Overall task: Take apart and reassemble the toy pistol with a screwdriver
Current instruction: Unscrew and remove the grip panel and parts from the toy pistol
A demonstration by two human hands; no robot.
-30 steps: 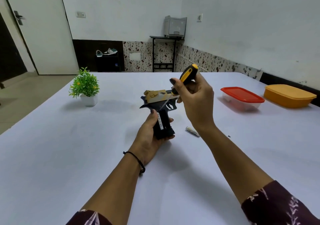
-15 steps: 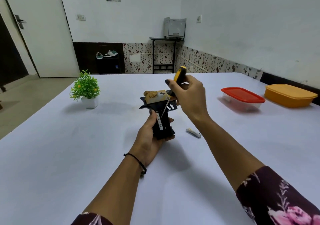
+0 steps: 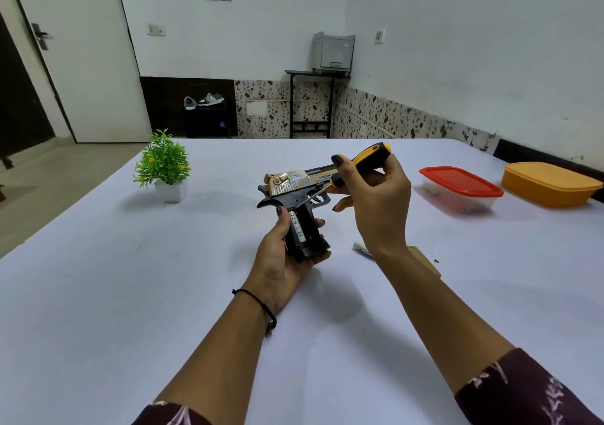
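I am watching the left hand (image 3: 281,258) gripping the toy pistol (image 3: 291,182) by its black grip above the middle of the white table (image 3: 114,294). Its fingers are wrapping round the far side and its thumb is pressing along the near edge. The gun is standing grip down, gold slide on top, muzzle pointing toward three o'clock. A battery (image 3: 298,227) is showing in the side of the grip (white label facing me).

The right hand (image 3: 379,209) is clamping its fingers round the yellow-and-black screwdriver (image 3: 372,156). The handle is tilting up toward one o'clock and the thin shaft is slanting down toward seven o'clock. Its tip is reaching the frame at the battery's upper end, though I cannot tell whether it is sitting in a screw.

At four o'clock from the pistol a loose battery (image 3: 362,248) is lying on the table, partly hidden behind the right wrist. A flat tan piece (image 3: 423,263) is lying just beyond that wrist. A red-lidded clear container (image 3: 461,182) and an orange container (image 3: 549,184) are sitting out toward three o'clock, and a small potted plant (image 3: 163,163) at ten o'clock.
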